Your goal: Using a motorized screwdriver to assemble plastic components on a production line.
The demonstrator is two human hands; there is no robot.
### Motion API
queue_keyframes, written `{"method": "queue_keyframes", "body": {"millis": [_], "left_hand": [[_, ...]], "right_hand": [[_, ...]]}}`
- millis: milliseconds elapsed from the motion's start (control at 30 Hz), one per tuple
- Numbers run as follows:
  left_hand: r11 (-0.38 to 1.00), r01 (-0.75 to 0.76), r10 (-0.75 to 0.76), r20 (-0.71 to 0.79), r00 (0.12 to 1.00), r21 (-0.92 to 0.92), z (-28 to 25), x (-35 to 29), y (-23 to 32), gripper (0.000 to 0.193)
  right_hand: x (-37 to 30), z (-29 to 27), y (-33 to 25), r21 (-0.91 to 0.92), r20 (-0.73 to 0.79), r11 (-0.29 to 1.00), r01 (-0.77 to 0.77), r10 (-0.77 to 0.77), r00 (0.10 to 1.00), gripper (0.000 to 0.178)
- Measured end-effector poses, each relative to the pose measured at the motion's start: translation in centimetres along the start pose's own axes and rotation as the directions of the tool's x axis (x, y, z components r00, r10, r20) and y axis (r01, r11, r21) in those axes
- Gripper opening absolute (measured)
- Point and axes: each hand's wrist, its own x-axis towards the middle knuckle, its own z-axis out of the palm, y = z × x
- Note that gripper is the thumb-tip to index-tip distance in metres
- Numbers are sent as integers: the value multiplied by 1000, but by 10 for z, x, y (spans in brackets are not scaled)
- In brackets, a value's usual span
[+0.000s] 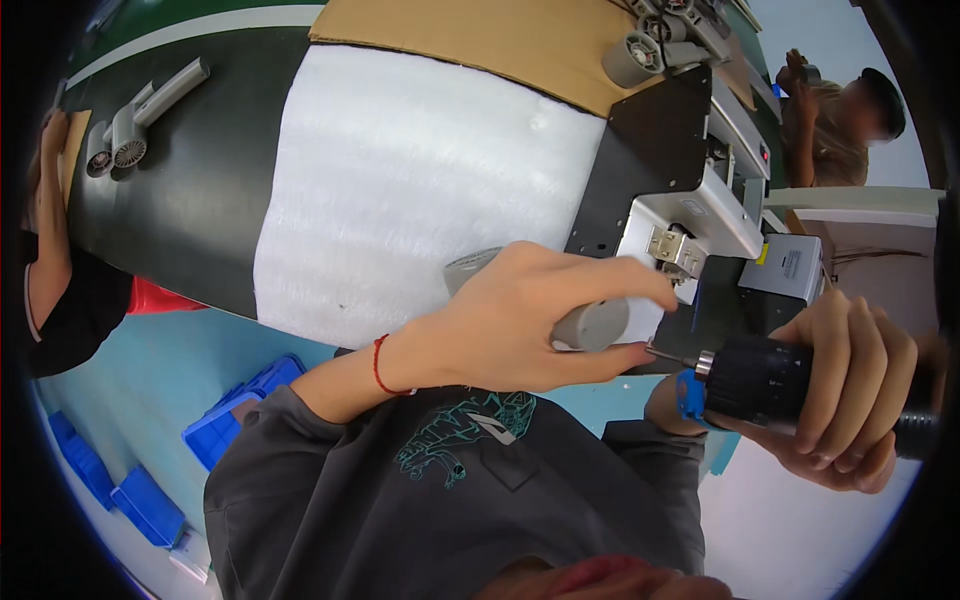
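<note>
My left hand (505, 320), with a red cord at the wrist, curls over a grey hair dryer (598, 325) at the front edge of the white foam sheet (420, 190). The dryer's round end shows between my thumb and index finger, which reach out to the right. Its other end emerges behind my knuckles; the palm and remaining fingers hide the middle. In my right hand (850, 390) is a black electric screwdriver (760, 378), its thin bit pointing left, with the tip beside my left thumb. Any screw at the tip is too small to make out.
A silver and black bench machine (690, 210) with a brass-coloured block stands just beyond my hands. Beside it sits a silver box (785, 268). Grey hair dryers lie far left (130, 140) and on cardboard (635, 60) at the back. Other people are at both sides; blue bins (240, 405) are lower left.
</note>
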Motion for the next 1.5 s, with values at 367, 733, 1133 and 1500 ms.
{"method": "queue_keyframes", "body": {"millis": [367, 733, 1133, 1500], "left_hand": [[985, -164, 167, -77, 983, 45, 5, -4, 1, 12], [981, -153, 161, -61, 985, 115, 4, 0, 1, 12], [998, 47, -48, 22, 999, 49, -12, -3, 0, 28], [997, -15, 8, 87, 996, 75, 4, -2, -5, 19]], "right_hand": [[-11, -14, -10, -101, 38, 994, 47, -43, 998, 30], [-7, -12, -11, -163, -41, 983, 84, -92, 995, 32], [-4, -142, -52, -484, -515, 817, 313, -555, 653, 19], [-48, -56, -6, -540, -159, 836, 98, -216, 963, 42]]}}
